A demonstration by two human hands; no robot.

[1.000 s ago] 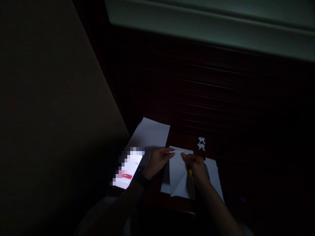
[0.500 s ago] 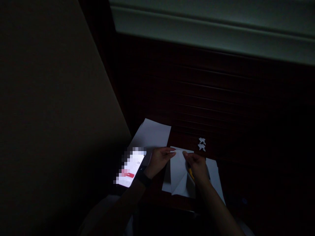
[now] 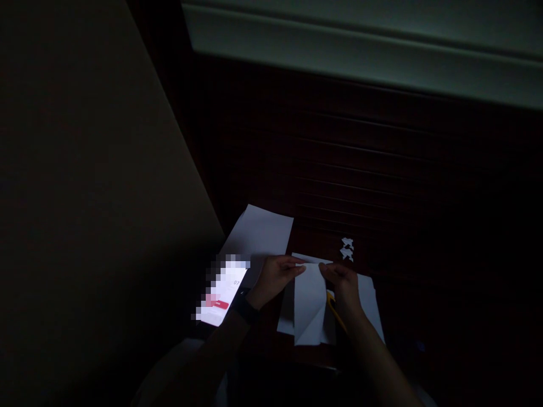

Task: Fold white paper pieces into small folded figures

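A creased strip of white paper (image 3: 309, 308) hangs upright between my hands, pinched along its top edge. My left hand (image 3: 276, 277), with a dark band at the wrist, is closed on the top left corner, thumb in front. My right hand (image 3: 343, 282) grips the top right corner between thumb and fingers. A diagonal crease crosses the paper's lower part. Behind it lie other white sheets (image 3: 286, 314), partly covered. Something yellow and curved, perhaps a tool's handle (image 3: 335, 310), shows beside the paper below my right hand; the rest of it is hidden.
A lit phone (image 3: 223, 297) lies left of my left wrist. Larger white sheets (image 3: 265, 229) rest behind it, and more paper (image 3: 371, 299) is right of my right hand. Small folded paper pieces (image 3: 347, 249) sit at the back of the dark table. A wall (image 3: 106, 169) rises on the left.
The paper in my hands now hangs as a narrower strip, its right part brought in and its lower end slightly nearer me. More of the yellow object shows.
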